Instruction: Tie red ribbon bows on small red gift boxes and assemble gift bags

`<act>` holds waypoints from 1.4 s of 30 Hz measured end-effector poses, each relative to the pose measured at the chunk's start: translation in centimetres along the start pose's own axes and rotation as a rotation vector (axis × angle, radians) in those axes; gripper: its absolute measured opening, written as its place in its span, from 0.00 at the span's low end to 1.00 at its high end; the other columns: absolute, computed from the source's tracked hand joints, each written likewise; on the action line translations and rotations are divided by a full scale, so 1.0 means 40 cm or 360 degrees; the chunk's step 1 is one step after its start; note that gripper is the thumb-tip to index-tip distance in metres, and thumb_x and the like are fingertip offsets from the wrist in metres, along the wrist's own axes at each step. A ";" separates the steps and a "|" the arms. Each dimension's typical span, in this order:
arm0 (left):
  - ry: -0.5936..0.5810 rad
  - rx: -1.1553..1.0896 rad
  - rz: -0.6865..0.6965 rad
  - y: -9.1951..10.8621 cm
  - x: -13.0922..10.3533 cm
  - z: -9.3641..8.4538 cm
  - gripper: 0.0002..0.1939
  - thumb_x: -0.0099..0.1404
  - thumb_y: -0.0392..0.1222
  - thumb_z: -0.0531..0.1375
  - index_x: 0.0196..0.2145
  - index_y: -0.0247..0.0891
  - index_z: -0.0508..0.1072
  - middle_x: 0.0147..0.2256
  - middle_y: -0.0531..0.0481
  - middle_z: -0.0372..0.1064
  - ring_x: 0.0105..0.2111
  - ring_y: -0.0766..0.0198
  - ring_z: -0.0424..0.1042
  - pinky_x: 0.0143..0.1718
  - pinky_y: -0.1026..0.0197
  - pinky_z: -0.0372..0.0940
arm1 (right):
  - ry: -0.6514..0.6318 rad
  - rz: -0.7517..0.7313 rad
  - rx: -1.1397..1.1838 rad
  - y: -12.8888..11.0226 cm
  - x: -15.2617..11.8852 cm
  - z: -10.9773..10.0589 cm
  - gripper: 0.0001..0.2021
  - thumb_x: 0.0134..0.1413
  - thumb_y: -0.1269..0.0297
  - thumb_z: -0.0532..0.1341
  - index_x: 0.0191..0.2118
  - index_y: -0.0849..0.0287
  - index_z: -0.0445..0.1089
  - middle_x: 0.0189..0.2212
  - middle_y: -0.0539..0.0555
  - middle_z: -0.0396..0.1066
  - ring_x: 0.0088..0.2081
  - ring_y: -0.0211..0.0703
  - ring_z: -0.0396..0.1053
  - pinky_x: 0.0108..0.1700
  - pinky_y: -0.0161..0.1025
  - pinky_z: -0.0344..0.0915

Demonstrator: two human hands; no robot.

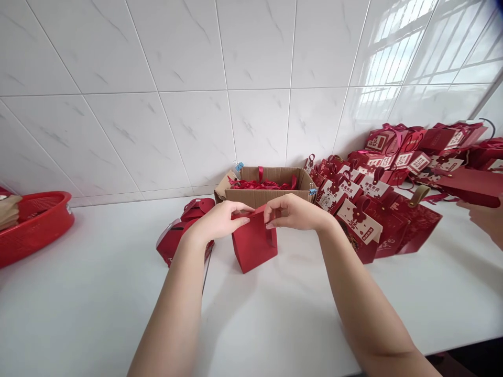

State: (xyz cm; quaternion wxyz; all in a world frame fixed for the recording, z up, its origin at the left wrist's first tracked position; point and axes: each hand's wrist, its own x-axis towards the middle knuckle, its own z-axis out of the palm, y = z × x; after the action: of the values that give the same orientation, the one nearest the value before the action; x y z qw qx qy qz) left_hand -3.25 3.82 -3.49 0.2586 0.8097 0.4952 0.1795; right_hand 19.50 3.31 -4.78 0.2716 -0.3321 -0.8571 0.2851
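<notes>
A plain red paper bag (254,242) stands slightly turned on the white table. My left hand (222,219) pinches its upper left edge between thumb and fingers. At the upper right edge, my right hand (291,212) is closed on the bag, thumb and fingertips together near the top. Just behind the bag is an open cardboard box (251,197) holding red ribbons (267,185). Red folded boxes (173,242) sit to the left, partly behind my left hand and forearm.
Many decorated red gift bags (389,225) stand at the right, with stacked red boxes (383,141) behind them. Another person's hand (485,217) holds a red item at the right edge. A red plastic basket (43,228) is at the far left. A tiled wall rises behind.
</notes>
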 end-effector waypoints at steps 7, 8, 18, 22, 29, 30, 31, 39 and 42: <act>0.0032 0.0096 0.0037 0.019 -0.005 0.005 0.16 0.63 0.49 0.53 0.44 0.45 0.75 0.47 0.49 0.73 0.47 0.53 0.71 0.42 0.57 0.67 | 0.0215 0.0003 -0.0082 0.006 0.037 0.047 0.06 0.51 0.72 0.61 0.31 0.56 0.75 0.32 0.50 0.76 0.34 0.40 0.72 0.37 0.37 0.66; 0.0042 0.0108 0.0043 0.022 -0.006 0.006 0.16 0.63 0.48 0.52 0.43 0.45 0.75 0.46 0.49 0.73 0.46 0.53 0.71 0.41 0.57 0.67 | 0.0248 0.0003 -0.0109 0.007 0.040 0.049 0.07 0.51 0.72 0.61 0.31 0.56 0.75 0.32 0.50 0.76 0.34 0.40 0.72 0.36 0.37 0.66; 0.0020 0.0104 0.0016 0.013 0.000 0.010 0.13 0.64 0.49 0.52 0.43 0.46 0.69 0.48 0.49 0.71 0.46 0.55 0.70 0.41 0.57 0.67 | 0.0238 -0.0135 0.0190 0.056 0.036 0.037 0.03 0.49 0.67 0.64 0.32 0.60 0.75 0.32 0.53 0.76 0.35 0.40 0.72 0.39 0.38 0.68; 0.0036 0.0114 0.0019 0.011 0.000 0.010 0.14 0.64 0.48 0.52 0.45 0.46 0.69 0.49 0.49 0.70 0.47 0.55 0.70 0.43 0.57 0.66 | 0.0214 -0.0217 0.0307 0.068 0.040 0.042 0.05 0.50 0.65 0.64 0.32 0.61 0.74 0.33 0.54 0.75 0.36 0.40 0.72 0.42 0.39 0.68; 0.0043 0.0176 -0.0080 0.020 0.000 0.010 0.14 0.63 0.47 0.52 0.41 0.43 0.72 0.41 0.48 0.73 0.38 0.58 0.72 0.34 0.61 0.65 | 0.0228 -0.0217 0.0243 0.072 0.048 0.048 0.03 0.50 0.67 0.64 0.32 0.59 0.75 0.33 0.52 0.76 0.36 0.40 0.73 0.41 0.38 0.69; 0.0046 0.0197 -0.0088 0.020 0.002 0.010 0.13 0.62 0.46 0.52 0.39 0.43 0.73 0.39 0.48 0.74 0.35 0.58 0.72 0.32 0.62 0.65 | 0.0227 -0.0210 0.0226 0.071 0.050 0.050 0.03 0.50 0.68 0.64 0.32 0.58 0.76 0.33 0.51 0.76 0.36 0.40 0.73 0.41 0.38 0.70; 0.0049 0.0218 -0.0088 0.019 0.003 0.011 0.13 0.62 0.46 0.52 0.37 0.42 0.74 0.37 0.48 0.74 0.34 0.58 0.72 0.31 0.62 0.64 | 0.0232 -0.0199 0.0202 0.070 0.052 0.052 0.04 0.50 0.69 0.63 0.32 0.58 0.76 0.32 0.51 0.77 0.36 0.40 0.73 0.40 0.37 0.70; 0.0059 0.0246 -0.0018 0.014 0.006 0.010 0.14 0.61 0.47 0.52 0.33 0.42 0.76 0.30 0.50 0.73 0.28 0.59 0.70 0.25 0.62 0.58 | 0.0421 -0.0243 -0.0134 0.070 0.071 0.071 0.06 0.48 0.73 0.65 0.29 0.55 0.78 0.29 0.49 0.74 0.30 0.36 0.69 0.36 0.35 0.66; 0.0053 0.0247 -0.0010 0.012 0.005 0.010 0.15 0.61 0.47 0.52 0.33 0.42 0.77 0.29 0.50 0.73 0.27 0.60 0.68 0.25 0.62 0.57 | 0.0481 -0.0205 -0.0219 0.070 0.073 0.075 0.04 0.47 0.71 0.67 0.29 0.54 0.79 0.30 0.50 0.68 0.31 0.36 0.65 0.34 0.35 0.64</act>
State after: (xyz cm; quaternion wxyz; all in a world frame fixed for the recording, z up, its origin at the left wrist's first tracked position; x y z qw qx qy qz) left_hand -2.61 3.74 -3.52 0.1875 0.8227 0.5144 0.1532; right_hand 16.84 6.23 -7.91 0.3918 -0.3333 -0.8435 0.1546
